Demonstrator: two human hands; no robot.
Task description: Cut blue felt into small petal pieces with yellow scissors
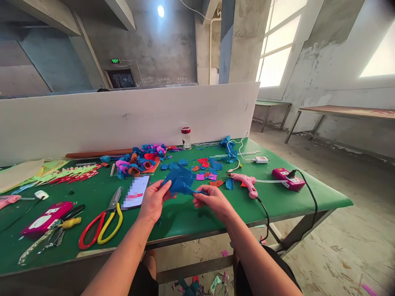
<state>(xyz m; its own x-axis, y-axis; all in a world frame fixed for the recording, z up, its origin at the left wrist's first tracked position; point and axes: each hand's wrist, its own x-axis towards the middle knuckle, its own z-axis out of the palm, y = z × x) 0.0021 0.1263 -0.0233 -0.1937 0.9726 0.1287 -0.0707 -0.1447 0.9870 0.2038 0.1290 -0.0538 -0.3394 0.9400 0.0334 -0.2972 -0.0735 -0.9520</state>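
A piece of blue crepe paper (180, 178) is held up between both hands over the front of the green table. My left hand (156, 197) pinches its left edge between thumb and fingers. At its lower right, the paper narrows to a twisted end, and my right hand (212, 199) is closed on that end. Just beyond the paper lie loose blue, red, orange and pink paper pieces (203, 163). A pink glue gun (247, 183) rests to the right of my right hand. Left of my left hand are a phone (135, 193) and scissors (105, 220) with red and yellow handles.
Paper flowers (138, 160) are heaped at the back left of the green table (185, 222), near a red-lidded jar (186, 137). A magenta power strip (288, 179) trails a black cord over the right edge. Another magenta strip (47, 218) and keys (55, 236) lie left.
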